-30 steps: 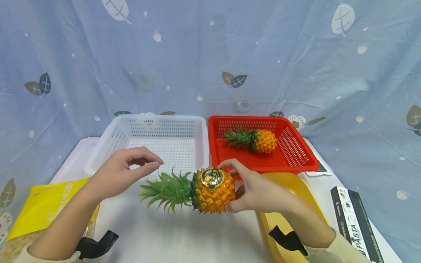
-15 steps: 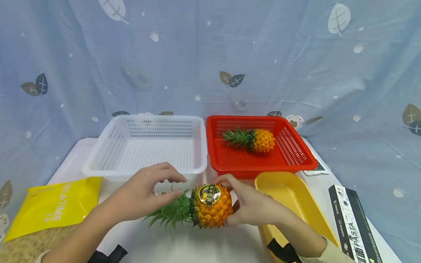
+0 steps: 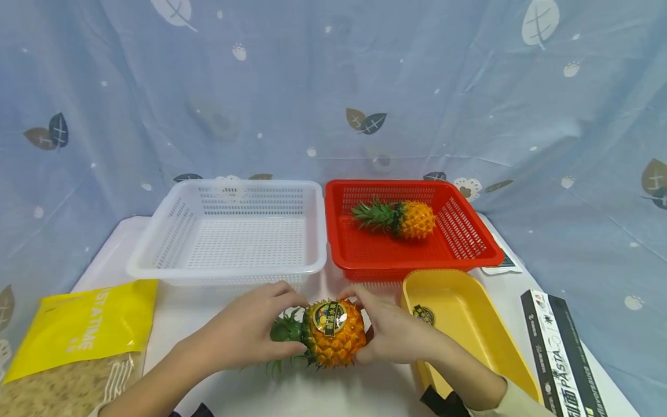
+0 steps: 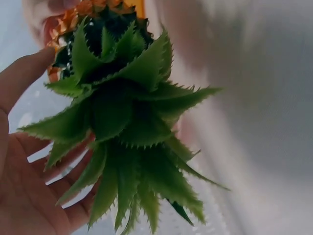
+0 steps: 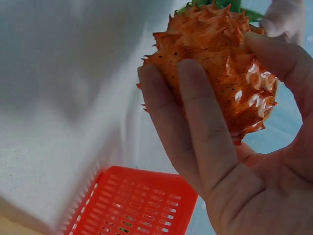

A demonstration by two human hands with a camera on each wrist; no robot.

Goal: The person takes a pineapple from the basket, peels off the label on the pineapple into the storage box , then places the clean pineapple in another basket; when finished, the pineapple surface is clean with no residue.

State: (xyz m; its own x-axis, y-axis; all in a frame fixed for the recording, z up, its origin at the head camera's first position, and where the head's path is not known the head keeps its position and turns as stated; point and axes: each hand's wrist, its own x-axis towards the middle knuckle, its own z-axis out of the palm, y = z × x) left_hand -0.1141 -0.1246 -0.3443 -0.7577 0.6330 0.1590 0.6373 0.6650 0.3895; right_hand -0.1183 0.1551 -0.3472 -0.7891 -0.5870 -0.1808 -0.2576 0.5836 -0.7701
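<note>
One stickered pineapple (image 3: 337, 337) gripped at base in curled fingers of right hand (image 3: 392, 331); left hand (image 3: 250, 330) at leafy crown (image 4: 132, 122), fingers loosely spread. Other pineapple (image 3: 417, 220) in red slotted basket (image 3: 370, 250).

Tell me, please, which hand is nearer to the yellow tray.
Right: the right hand is at the left edge of the yellow tray, holding a pineapple; the left hand is farther left, by its leafy crown.

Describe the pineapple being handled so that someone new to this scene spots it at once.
Find the perforated red plastic basket on the white table. Nearer the camera, left of the shallow yellow plastic tray, is a plump orange pineapple with spiky green leaves. Its round black-and-gold sticker sets it apart: the other orange pineapple, inside the basket, shows none.
</note>
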